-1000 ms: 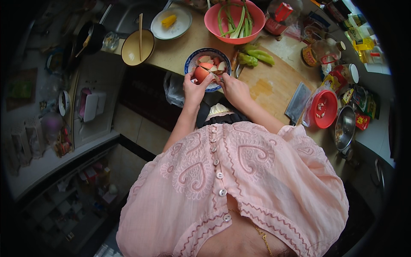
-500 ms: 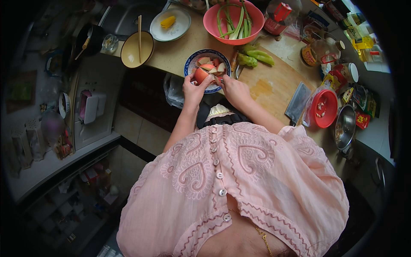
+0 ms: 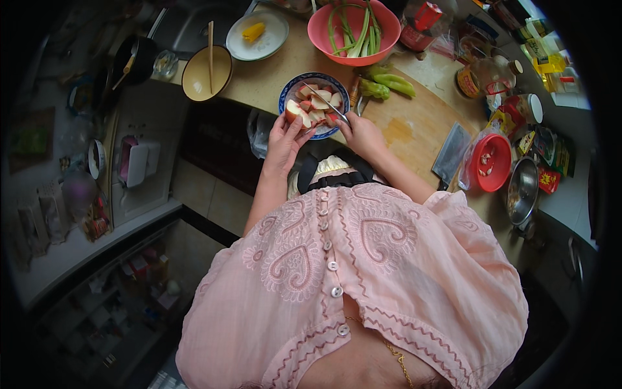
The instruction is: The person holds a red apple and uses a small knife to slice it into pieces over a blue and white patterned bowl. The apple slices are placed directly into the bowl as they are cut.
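At the counter's front edge stands a white bowl with a blue patterned rim (image 3: pixel 283 98), holding several cut apple pieces (image 3: pixel 321 101) with red skin and pale flesh. My left hand (image 3: pixel 282 141) grips a partly cut apple (image 3: pixel 296 113) at the bowl's left side, its pale cut face showing. My right hand (image 3: pixel 364 135) is closed around the handle of a small knife (image 3: pixel 317 95). The blade points up and left, over the pieces in the bowl and apart from the held apple.
Right of the bowl, green peppers (image 3: pixel 394 83) lie at a wooden cutting board (image 3: pixel 405 123), with a cleaver (image 3: pixel 451 155) at its right. Around stand a pink bowl (image 3: pixel 317 45) of green stalks, a red bowl (image 3: pixel 478 176), a yellowish bowl (image 3: pixel 194 81) with chopsticks and a white plate (image 3: pixel 272 47).
The knife has come away from the apple, its blade now showing over the bowl. My left hand has turned the apple and moved slightly left and down; my right hand has shifted slightly right.
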A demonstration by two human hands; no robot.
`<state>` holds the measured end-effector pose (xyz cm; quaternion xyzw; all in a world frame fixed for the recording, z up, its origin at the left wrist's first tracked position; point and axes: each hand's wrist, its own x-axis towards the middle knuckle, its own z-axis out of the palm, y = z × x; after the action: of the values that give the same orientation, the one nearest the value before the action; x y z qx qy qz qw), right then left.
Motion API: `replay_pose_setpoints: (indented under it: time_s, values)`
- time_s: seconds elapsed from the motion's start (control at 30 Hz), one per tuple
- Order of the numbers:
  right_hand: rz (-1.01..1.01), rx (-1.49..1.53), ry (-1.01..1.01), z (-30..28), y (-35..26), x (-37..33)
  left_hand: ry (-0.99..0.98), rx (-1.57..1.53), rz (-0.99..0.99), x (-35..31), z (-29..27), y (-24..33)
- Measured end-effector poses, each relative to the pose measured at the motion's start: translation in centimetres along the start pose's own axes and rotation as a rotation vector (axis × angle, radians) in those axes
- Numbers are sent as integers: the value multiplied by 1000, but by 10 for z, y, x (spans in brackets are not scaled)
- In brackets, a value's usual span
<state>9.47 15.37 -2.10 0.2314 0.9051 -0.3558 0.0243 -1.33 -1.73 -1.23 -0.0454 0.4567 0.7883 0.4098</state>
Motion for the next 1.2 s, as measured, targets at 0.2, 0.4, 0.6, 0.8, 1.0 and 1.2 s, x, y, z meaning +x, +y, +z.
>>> replay_pose_setpoints:
  time_s: [0.2,0.4,0.6,0.8,1.0,1.2]
  values:
    - [-134,69,-25,-7,-23,-9,-173,-76,7,-8,5,7]
    - [-155,78,2,-7,-26,-13,-124,-244,-11,-9,3,6]
    - [-166,174,76,-8,-21,-13,-111,-70,39,-15,7,11]
    - [-304,74,132,-19,-32,-22,-5,206,194,-9,7,4]
    - [-314,53,135,-24,-32,-22,1,273,203,-8,8,5]
    - [-319,36,135,-25,-32,-21,54,260,245,-8,11,1]
